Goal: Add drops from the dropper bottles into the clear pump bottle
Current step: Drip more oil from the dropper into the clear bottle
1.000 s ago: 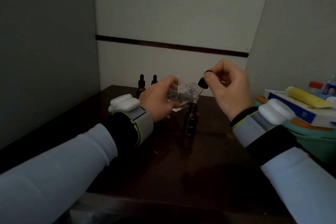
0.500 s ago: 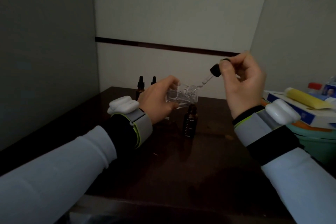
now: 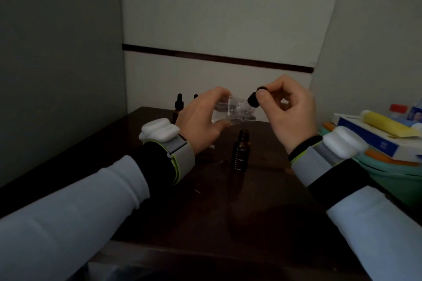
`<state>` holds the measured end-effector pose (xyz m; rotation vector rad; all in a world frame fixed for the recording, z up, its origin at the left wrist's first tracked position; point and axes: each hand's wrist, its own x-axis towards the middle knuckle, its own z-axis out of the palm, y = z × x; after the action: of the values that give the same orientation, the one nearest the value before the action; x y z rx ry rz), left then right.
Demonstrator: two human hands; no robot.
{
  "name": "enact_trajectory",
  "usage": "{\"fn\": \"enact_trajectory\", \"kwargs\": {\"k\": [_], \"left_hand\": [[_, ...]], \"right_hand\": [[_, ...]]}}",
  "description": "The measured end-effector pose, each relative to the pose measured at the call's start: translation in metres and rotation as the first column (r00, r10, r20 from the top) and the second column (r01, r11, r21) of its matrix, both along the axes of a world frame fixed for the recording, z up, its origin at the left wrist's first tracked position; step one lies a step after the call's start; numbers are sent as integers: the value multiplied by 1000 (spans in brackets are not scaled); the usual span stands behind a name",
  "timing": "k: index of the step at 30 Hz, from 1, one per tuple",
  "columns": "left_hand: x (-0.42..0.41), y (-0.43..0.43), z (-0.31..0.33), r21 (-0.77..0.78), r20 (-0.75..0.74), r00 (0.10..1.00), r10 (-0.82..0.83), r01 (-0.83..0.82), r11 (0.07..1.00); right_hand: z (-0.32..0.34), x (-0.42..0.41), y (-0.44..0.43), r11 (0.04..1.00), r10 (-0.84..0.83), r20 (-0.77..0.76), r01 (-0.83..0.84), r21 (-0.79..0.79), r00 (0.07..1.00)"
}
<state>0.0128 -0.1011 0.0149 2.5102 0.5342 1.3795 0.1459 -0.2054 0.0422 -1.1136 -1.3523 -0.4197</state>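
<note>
An open amber dropper bottle (image 3: pixel 241 153) is standing uncapped on the dark bench (image 3: pixel 205 201) at the centre of the frame. It is probably sitting just below the work so that its dropper can go straight back in.

Above and just beyond it, a person is working with both hands raised off the bench. The left hand (image 3: pixel 201 118), left of centre, is wrapping its grip round the clear pump bottle (image 3: pixel 233 112), fingers over the top and thumb beneath. It is tipping the bottle so the open neck is facing right, which seems meant to give the other hand an easy target. No pump top is showing.

The right hand (image 3: pixel 290 107), right of centre, is pinching the black bulb of the dropper (image 3: pixel 253 99) between thumb and forefinger. The tip appears to be entering the neck, though the dim light is hiding any falling drop.

At the right edge, a yellow tube (image 3: pixel 383 122) is lying on a blue-and-white box (image 3: pixel 376 137) over a green tub (image 3: pixel 399 178). Two capped dropper bottles (image 3: pixel 179 104) are standing at the back of the bench, partly behind the left hand, likely awaiting their turn.
</note>
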Motion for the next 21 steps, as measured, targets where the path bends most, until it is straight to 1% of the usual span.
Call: {"fn": "enact_trajectory", "kwargs": {"k": [3,21], "left_hand": [[0,0,0,6,-6,1000,1,-1,1000],[2,1,-1,15,-41,999,6,-5,1000]], "right_hand": [[-1,-1,1,999,33,-11,-33,-18,999],[0,-2,1,998,54,-35,-56,-43,998]]}}
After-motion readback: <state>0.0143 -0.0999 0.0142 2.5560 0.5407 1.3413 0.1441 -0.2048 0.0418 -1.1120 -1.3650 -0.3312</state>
